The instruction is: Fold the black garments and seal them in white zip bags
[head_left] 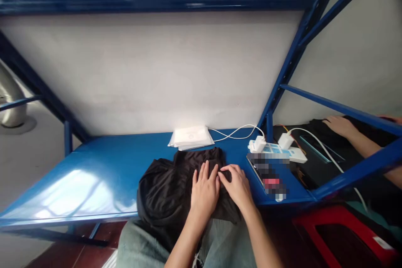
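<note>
A black garment (pixel 166 188) lies bunched over the front edge of the blue table and onto my lap. My left hand (pixel 204 190) rests flat on its right part, fingers stretched out. Close beside it, my right hand (pixel 237 186) has thumb and index finger brought together at the fabric, pinching a bit of it. The fingertips of both hands nearly touch. What kind of garment it is cannot be made out from the folds.
White flat packets (pixel 192 137) are stacked behind the garment on the blue table (pixel 109 155). To the right are a white power strip (pixel 297 155) with chargers and cables, and a blurred-out phone (pixel 257 171). Another person's hand (pixel 341 125) rests on black cloth beyond the blue frame (pixel 292 54). A red stool (pixel 333 222) stands lower right.
</note>
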Available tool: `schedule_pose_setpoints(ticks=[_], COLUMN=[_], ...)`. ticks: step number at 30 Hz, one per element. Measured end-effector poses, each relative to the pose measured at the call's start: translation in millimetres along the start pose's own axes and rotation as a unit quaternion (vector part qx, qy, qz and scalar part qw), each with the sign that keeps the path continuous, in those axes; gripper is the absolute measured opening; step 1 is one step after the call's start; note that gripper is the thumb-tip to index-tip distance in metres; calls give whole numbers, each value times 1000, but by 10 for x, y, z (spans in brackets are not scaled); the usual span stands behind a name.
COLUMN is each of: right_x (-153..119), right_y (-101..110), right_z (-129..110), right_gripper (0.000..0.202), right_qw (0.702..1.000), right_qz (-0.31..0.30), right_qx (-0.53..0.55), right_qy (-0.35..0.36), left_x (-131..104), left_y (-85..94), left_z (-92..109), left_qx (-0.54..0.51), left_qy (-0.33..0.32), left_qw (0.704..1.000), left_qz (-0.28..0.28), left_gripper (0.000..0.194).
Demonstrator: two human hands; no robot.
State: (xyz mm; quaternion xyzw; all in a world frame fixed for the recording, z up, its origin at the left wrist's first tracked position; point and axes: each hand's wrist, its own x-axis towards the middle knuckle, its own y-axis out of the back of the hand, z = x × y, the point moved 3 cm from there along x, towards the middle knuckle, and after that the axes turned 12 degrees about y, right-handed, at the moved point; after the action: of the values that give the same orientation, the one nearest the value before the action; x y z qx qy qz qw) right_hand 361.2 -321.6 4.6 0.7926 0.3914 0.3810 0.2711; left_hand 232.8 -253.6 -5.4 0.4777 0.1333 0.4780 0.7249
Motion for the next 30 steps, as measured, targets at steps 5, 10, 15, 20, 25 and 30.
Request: schedule_pose_setpoints(ticks=[5, 10, 15, 20, 25, 30], right_x=[-87, 191, 574, 476, 309, 888], right_y=[-69, 52, 5, -282, -357, -236], right_z=[27, -89, -162, -26, 114, 236], right_gripper=[27, 53, 70, 77, 61, 46], right_qw=[999, 993, 969, 942, 964, 975], right_qz=[-26, -22, -192, -319, -237, -88], right_qx=[-13, -51, -38, -9, 20, 114], right_qy=[25, 103, 151, 105, 121, 170], left_x=[-44, -97, -93, -171, -281, 197], left_y=[-37, 473, 745, 670, 654, 899], left_z=[-106, -317, -607, -812, -822, -881], left_qx=[-25, -88, 76, 183, 159, 90], left_qy=[-1, 63, 21, 35, 62, 110], left_qw=[999, 993, 997, 982, 985, 987], left_qz=[-20, 37, 7, -25, -24, -79], left_gripper=[51, 50, 44, 53, 52, 34])
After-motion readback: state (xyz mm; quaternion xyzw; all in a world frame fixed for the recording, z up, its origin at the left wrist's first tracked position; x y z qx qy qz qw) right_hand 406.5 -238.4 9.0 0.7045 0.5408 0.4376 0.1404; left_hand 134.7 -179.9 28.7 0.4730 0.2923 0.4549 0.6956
